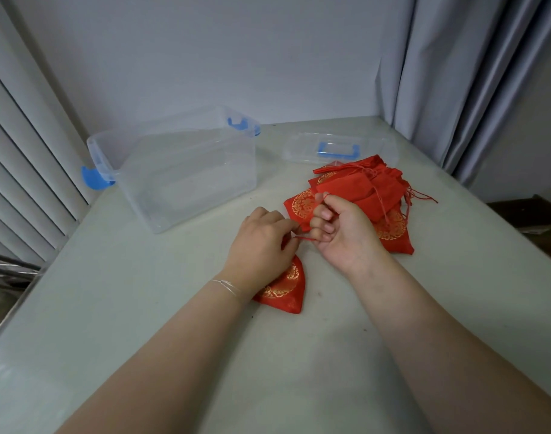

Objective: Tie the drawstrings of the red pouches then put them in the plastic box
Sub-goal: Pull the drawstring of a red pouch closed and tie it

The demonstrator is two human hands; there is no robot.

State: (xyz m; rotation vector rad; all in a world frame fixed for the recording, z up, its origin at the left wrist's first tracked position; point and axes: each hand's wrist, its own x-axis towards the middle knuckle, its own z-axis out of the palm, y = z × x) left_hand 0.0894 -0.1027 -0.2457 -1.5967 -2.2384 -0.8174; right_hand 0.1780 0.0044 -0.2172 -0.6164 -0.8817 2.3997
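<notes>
We worked at a pale table (142, 308) with both hands out in front. Our left hand (261, 245) lay over a red pouch (283, 289), whose lower half with its gold pattern showed beneath the wrist; the fingers were curled and pinched a thin red string (304, 238) coming off that pouch. Our right hand (346, 230) was raised just beside the left, palm turned toward us, fingers curled round the same string, with thumb and forefinger nipping a strand near the top. The string ran taut between the two hands. We could not tell whether a knot had formed.

Behind the right hand a pile (362, 189) of more red pouches lay heaped on the table, loose strings trailing off its right side. The clear box (180, 170) stood open to the left of the pile, well apart from our hands, with blue latches at its ends; we saw no pouch in it. Its lid (340, 148), with a blue handle, lay flat just behind the pile. A thin bracelet (227, 286) circled our left wrist. Grey curtains (471, 73) hung at the right.
</notes>
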